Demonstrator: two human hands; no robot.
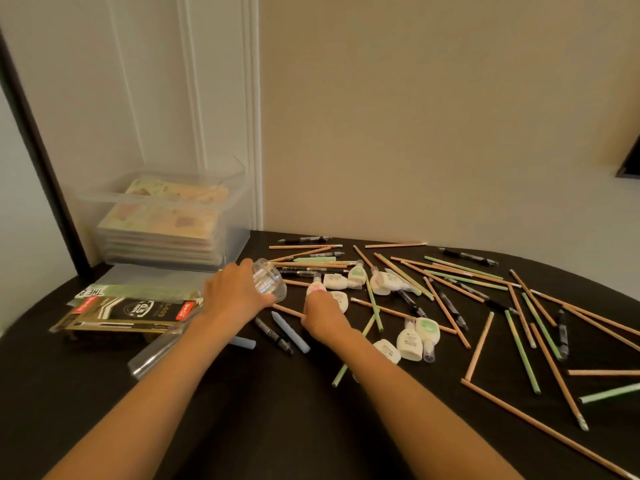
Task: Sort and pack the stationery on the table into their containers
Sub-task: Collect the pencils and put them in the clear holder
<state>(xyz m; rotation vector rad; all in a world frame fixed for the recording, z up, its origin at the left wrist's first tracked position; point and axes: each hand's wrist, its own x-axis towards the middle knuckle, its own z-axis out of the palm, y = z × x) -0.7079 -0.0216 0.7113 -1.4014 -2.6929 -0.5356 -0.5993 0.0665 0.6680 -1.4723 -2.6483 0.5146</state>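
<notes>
Farthest back on the left, a clear plastic bin stands against the wall on the dark table. It holds a flat stack of pastel-printed packs, whose print is too soft to read.

In front of it lie black-and-gold pen packets marked "0.5 mm", with a red tag at one end. Just behind them is a pale green packet with "THE" showing upside down. A clear tube lies tilted against the packets' near edge.

The left hand curls its fingers over a round clear jar that lies on its side. I can see nothing inside the jar.

The right hand is just beside it, fingers bent. It seems to pinch a pink-marked correction tape, though the back of the hand hides the grip.

More white correction tapes with green labels lie near, their small print unreadable. Two blue crayons lie between the forearms.

Wooden pencils, green pencils and black pens are scattered loose across the right half of the table, outside any container.
</notes>
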